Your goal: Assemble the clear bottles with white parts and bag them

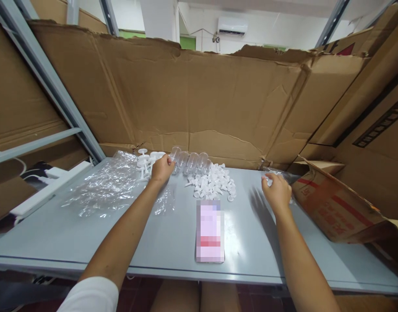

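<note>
My left hand (pixel 162 169) reaches to the back of the table, thumb and fingers pinched together at the edge of a clear plastic tube (pixel 175 152). More clear tubes (pixel 193 161) lie side by side just right of it. White plunger-like parts with round ends (pixel 142 162) are partly hidden behind this hand. A pile of small white plastic pieces (pixel 215 182) spreads in front of the tubes. On the right side, my right hand (pixel 277 191) is raised with curled fingers; a clear bit shows at its fingertips, too small to name. Crinkled clear plastic (pixel 283 174) lies behind it.
A phone (pixel 210 232), its screen blurred, lies at the front middle of the grey table (pixel 173 247). Crumpled clear bags (pixel 111 186) cover the left. An open cardboard box (pixel 338 208) stands right, a power strip (pixel 52 188) left. Cardboard (pixel 218 99) walls the back.
</note>
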Demonstrator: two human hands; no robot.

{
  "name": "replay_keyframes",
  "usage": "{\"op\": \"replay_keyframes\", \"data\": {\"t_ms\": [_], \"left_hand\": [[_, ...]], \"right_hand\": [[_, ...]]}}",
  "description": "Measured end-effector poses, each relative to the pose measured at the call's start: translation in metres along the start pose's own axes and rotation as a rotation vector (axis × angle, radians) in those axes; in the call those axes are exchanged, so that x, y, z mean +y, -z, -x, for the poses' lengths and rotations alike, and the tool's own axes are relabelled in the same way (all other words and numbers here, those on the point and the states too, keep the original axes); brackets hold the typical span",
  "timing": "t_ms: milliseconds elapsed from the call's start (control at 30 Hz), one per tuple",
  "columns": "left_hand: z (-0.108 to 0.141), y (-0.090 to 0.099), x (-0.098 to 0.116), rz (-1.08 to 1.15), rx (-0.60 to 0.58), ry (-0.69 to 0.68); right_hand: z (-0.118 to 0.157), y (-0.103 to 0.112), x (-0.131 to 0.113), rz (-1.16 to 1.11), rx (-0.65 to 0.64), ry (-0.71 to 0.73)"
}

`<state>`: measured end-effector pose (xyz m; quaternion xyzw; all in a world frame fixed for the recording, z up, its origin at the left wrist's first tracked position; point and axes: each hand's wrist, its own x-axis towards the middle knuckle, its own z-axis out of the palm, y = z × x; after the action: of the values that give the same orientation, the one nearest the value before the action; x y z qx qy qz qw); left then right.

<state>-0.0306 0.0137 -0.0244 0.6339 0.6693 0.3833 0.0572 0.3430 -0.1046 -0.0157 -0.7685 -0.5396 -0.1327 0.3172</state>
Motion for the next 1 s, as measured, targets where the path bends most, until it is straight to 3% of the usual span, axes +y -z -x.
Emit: {"op": "replay_keyframes", "data": {"t_ms": [233,400,467,533,633,733,833,1000], "left_hand": [[-0.005,0.021,-0.007,0.204,0.119,0.116],[0.016,0.038,0.009,0.342,0.115,0.039],[0.032,0.041,0.02,0.387,0.048,-0.025],[0.051,0.042,0.03,0.475,-0.103,-0.135],[0.075,0.041,0.043,0.498,-0.294,-0.225],[0.09,0.041,0.055,0.521,-0.429,-0.267],[0.098,0.041,0.067,0.531,-0.528,-0.306],[0.102,0.04,0.084,0.44,-0.571,-0.371]], "right_hand": [[0.0,-0.004,0.001,-0.237,-0.054,-0.02],[0.008,-0.013,-0.016,-0.499,-0.278,0.016],[0.016,-0.016,-0.028,-0.619,-0.406,0.056],[0.024,-0.015,-0.041,-0.737,-0.529,0.08],[0.036,-0.009,-0.056,-1.094,-0.816,0.012],[0.042,-0.003,-0.063,-1.193,-0.993,0.045],[0.045,-0.002,-0.066,-1.233,-1.099,0.074],[0.045,-0.003,-0.068,-1.34,-1.081,-0.011]]}}
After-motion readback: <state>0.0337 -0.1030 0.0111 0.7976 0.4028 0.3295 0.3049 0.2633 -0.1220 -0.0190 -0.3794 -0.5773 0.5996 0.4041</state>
